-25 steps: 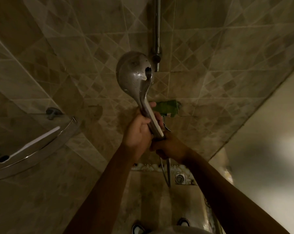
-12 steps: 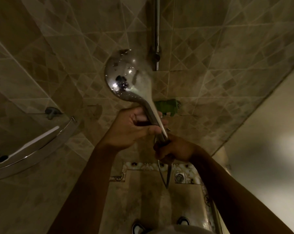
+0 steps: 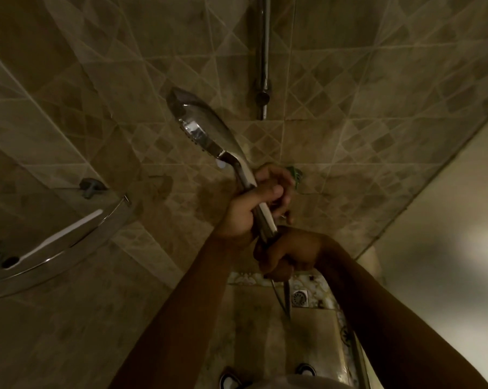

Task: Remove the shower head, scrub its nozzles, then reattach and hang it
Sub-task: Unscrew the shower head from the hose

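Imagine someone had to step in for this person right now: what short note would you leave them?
Left hand: grips the shower head by its handle, nozzle face turned left and down.
Right hand: grips the base of the handle where the hose joins; the hose hangs toward the floor drain.
Done: head is off the wall rail.
Cannot tell whether the hose joint is being loosened or tightened, or whether the nozzles are scrubbed.
Left: finish the joint, then hang the head on the rail.
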Motion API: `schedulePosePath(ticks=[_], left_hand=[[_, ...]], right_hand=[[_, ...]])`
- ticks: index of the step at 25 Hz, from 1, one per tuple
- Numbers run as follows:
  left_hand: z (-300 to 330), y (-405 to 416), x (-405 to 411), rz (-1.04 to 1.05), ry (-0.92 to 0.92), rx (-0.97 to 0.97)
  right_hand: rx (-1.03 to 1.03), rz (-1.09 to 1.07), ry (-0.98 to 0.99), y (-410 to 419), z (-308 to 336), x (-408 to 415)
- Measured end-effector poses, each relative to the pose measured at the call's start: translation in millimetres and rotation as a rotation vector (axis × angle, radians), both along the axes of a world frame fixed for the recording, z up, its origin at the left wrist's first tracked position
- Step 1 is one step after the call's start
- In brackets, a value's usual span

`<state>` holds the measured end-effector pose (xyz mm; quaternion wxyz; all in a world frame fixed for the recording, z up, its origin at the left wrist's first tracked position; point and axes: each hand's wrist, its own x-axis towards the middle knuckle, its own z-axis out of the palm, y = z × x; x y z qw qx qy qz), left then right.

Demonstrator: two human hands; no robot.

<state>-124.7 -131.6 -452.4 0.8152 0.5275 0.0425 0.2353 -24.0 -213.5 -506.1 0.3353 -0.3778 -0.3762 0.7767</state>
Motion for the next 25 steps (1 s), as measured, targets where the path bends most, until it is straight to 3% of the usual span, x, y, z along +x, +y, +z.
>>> schedulePosePath(ticks=[5, 10, 15, 20, 25], left_hand=[[-3, 1, 10, -0.127, -0.061, -0.076], [0, -4, 13, 0.137, 0.134, -0.043], [-2, -4, 14, 0.337, 0.204, -0.027], [-7, 0, 10, 0.38, 0.187, -0.074], [-7, 1, 0, 0.314, 0.172, 0.045]], right_hand=[[-0.037, 0.004, 0.055, -3, -1, 9], [0.006, -0.179, -0.073, -1, -7, 12], [0.104, -0.381, -0.253, 6, -6, 5], [0.173, -0.548, -0.347, 11, -6, 0], [0.164, -0.543, -0.248, 11, -11, 1]])
